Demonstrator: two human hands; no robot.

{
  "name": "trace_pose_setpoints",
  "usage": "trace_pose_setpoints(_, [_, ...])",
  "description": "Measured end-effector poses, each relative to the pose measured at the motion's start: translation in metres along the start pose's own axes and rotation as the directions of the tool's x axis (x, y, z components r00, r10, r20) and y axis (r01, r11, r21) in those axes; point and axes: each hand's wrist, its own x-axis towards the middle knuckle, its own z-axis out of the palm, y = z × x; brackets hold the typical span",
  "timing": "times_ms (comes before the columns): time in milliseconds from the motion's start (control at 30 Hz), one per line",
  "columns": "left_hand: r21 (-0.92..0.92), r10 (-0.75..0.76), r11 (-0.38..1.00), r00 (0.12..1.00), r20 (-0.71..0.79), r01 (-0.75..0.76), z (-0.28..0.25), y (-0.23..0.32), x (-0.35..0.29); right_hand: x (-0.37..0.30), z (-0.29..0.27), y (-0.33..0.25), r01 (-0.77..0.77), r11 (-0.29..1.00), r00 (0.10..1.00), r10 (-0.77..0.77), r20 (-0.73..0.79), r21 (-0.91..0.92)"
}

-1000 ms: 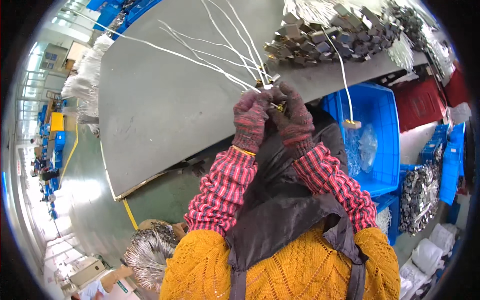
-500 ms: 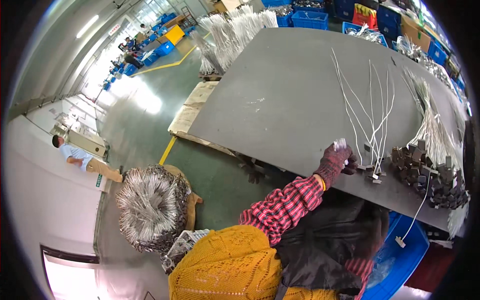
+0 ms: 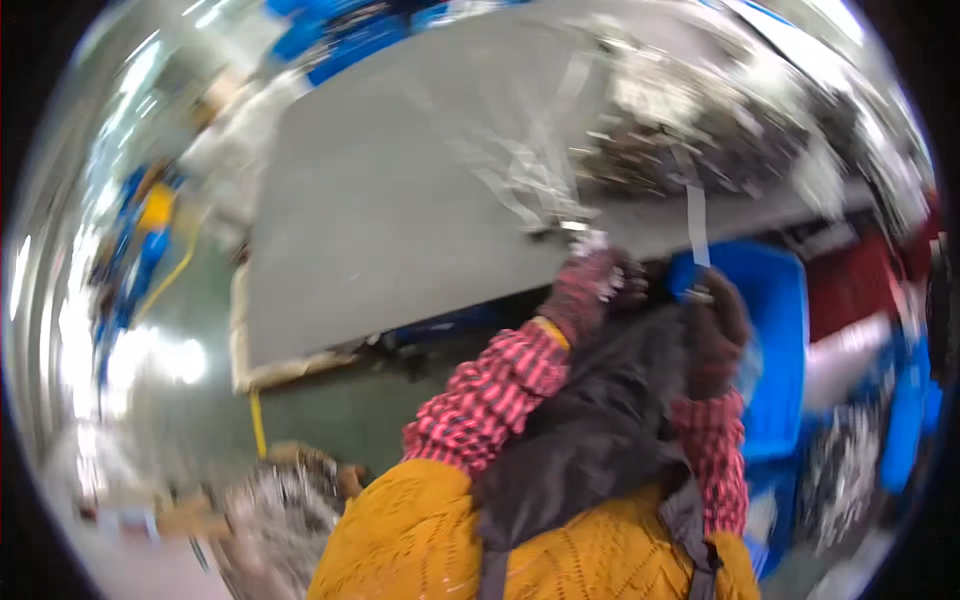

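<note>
The left hand (image 3: 585,295) clasps pale pieces (image 3: 608,287). The right hand (image 3: 718,335) meets a wire (image 3: 697,225), reachable because it overhangs the table (image 3: 400,220) (blur hides whether those fingers grip).

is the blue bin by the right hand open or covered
Open: past the right hand, the blue bin shows its inside, with no lid across.

Things are carried by a flat grey tabletop (image 3: 390,230); its left corner is underlain by a pale board edge (image 3: 242,335). Loose white cables (image 3: 535,185), motion-blurred, are spread near the middle of the front edge. To the right, dark blocks (image 3: 700,165) are heaped, backed by a pale bundle (image 3: 655,85). One white cable (image 3: 697,225) is draped over the front edge.
</note>
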Motion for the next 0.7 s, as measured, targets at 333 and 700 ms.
trace_pose_setpoints(333, [-0.6, -0.3, 0.682, 0.908, 0.293, 0.419, 0.074, -0.042, 0.035, -0.235, -0.134, -0.042, -0.706, 0.529, 0.522, 0.838, -0.158, 0.47])
trace_pose_setpoints(700, [-0.305, -0.019, 0.948, 0.935, -0.353, -0.096, 0.042, 0.041, 0.033, -0.392, -0.286, -0.01, -0.837, 0.414, 0.287, 0.889, -0.358, 0.358])
